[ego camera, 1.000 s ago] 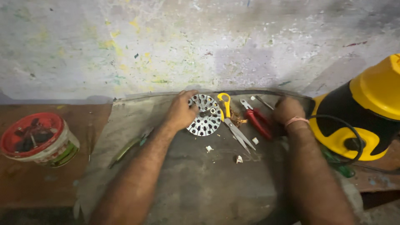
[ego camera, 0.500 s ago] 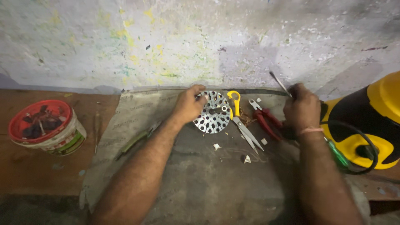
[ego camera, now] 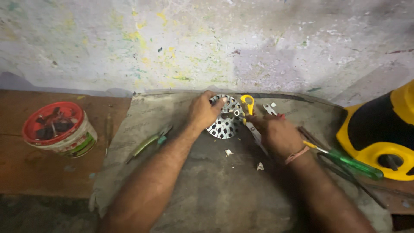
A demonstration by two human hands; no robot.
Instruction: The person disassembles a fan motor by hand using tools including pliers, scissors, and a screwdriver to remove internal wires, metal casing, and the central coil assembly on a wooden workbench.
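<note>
A round perforated metal disc (ego camera: pixel 224 123) lies on a grey mat (ego camera: pixel 207 190) near the wall. My left hand (ego camera: pixel 203 111) grips the disc's left rim, fingers curled over its top edge. My right hand (ego camera: pixel 278 134) sits just right of the disc, fingers closed around a thin metal tool (ego camera: pixel 238 114) whose tip touches the disc's right edge. Yellow-handled scissors (ego camera: pixel 248 103) lie between the disc and my right hand. The jaws of a pair of pliers (ego camera: pixel 270 108) stick out beyond my right knuckles, which hide the handles.
A green-handled screwdriver (ego camera: pixel 350 162) lies right of my wrist. A yellow and black machine (ego camera: pixel 379 129) fills the right edge. A red-rimmed tub (ego camera: pixel 60 129) of parts stands on the wooden board at left. A green tool (ego camera: pixel 148 142) and small white scraps (ego camera: pixel 228 152) lie on the mat.
My right hand picked up a thin tool at the right, lifted it, then came left and down to the disc's edge. My left hand stayed on the disc.
</note>
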